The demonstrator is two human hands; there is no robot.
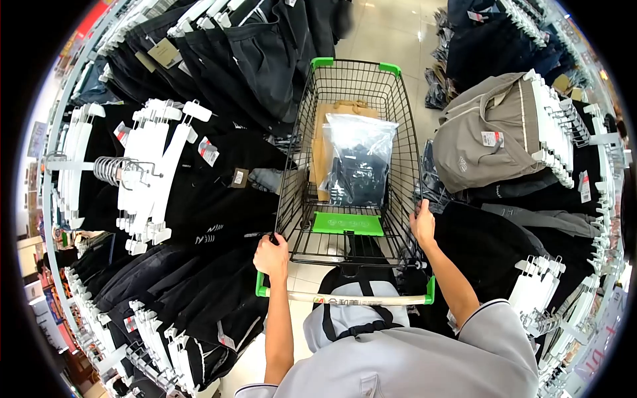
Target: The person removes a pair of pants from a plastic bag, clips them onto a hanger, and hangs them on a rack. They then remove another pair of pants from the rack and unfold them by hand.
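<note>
- Two hands have the cart (295,192) by its sides: the left hand (271,257) at the near left corner, the right hand (423,224) farther forward on the right rim.
- The left hand's fingers are curled closed around the frame; the right hand's are bent closed over the rim, partly hidden, so how firmly they press cannot be told.
- With one hand ahead of the other, matched force from both arms matters most; an uneven push or pull would likely swing the front.
- The white handle (371,300) spans the near end with no hand on it; holding there would probably steer more evenly and spare the knuckles.
- The cart stands just in front of the person, between rows of clothing. Inside, a clear plastic bag (358,169) with something dark in it lies over brown cardboard (321,142), beyond a green flap (348,224); smooth motion should stop it sliding.
- A pale grey bag (352,316) with black straps shows around the handle, near the person's body, and could catch there.
- Farther out, black clothes (225,179) on white hangers (147,169) flank the left side, a grey-brown garment (471,149) the right; a straight line along the floor (381,33) would best avoid snags.
</note>
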